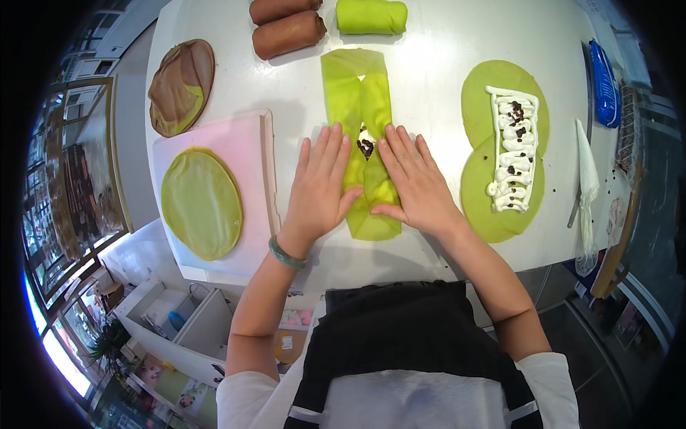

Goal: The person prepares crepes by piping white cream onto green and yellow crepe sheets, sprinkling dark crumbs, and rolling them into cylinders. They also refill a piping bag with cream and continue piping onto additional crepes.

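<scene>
A green crepe lies in front of me with both long sides folded inward. Through the gap down its middle show white cream and dark crumbs. My left hand rests flat along the crepe's left fold, fingers stretched out and thumb toward the middle. Along the right fold lies my right hand, also flat with its fingers extended. Neither hand grips anything. To the right, two overlapping green crepes carry a piped ladder of white cream dotted with dark crumbs.
Brown rolls and a green roll sit at the far edge. Brown crepes and a pink board bearing green crepes are at left. A piping bag and a blue packet lie at right.
</scene>
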A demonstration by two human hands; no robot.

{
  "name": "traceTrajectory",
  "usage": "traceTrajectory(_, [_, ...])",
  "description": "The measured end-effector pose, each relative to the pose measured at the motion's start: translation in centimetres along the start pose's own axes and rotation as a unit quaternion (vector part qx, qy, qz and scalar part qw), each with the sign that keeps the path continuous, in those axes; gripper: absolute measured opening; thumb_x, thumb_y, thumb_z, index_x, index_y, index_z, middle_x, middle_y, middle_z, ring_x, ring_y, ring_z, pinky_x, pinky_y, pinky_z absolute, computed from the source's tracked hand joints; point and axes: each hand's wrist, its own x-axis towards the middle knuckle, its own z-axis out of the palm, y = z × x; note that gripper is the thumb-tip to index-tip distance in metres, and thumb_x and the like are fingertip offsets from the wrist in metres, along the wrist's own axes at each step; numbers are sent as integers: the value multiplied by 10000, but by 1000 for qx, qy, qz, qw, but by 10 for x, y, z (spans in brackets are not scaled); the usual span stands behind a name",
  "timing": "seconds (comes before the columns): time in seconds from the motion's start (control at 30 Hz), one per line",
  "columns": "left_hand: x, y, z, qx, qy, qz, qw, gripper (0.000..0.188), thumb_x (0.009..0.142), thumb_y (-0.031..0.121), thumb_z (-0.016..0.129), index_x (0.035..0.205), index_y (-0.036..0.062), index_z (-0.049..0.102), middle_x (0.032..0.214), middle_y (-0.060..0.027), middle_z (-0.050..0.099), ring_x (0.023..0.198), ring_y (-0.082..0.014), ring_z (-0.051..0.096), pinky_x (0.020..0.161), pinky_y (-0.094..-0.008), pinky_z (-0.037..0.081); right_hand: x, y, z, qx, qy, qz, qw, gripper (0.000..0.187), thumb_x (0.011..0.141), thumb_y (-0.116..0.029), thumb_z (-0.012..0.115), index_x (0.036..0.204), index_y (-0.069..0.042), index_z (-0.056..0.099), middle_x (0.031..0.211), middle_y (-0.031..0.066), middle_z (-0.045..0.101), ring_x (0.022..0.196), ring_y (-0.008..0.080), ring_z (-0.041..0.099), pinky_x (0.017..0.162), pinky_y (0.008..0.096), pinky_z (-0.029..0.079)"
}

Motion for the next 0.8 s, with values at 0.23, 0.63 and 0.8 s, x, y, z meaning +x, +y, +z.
traceTrajectory(0.23, [-29,14,5,15,-21,13,1000,883,967,511,606,1594,-54,350,1683,-235,319,1580,-398,265,1283,-569,162,-23,-4,-2,-29,-29,-39,998,1091,860,-705,645,1635,-22,295,1724,155,251,1601,316,222,1304,507,172])
traceTrajectory(0.63, [-66,19,-7,-31,-4,139,990,162,912,145,686,1032,37,674,1087,-89,644,1023,-300,600,968,-437,476,-52,10,-9,66,7,-178,982,156,882,-170,760,1003,-92,702,1036,31,629,1038,243,598,997,437,452])
traceTrajectory(0.8, [-30,25,0,-146,165,-84,972,147,842,12,726,960,48,645,1053,-104,638,1007,-328,586,887,-416,465,-19,1,-6,201,145,-1,969,103,847,-104,770,901,-88,684,1001,38,643,971,278,613,854,403,465])
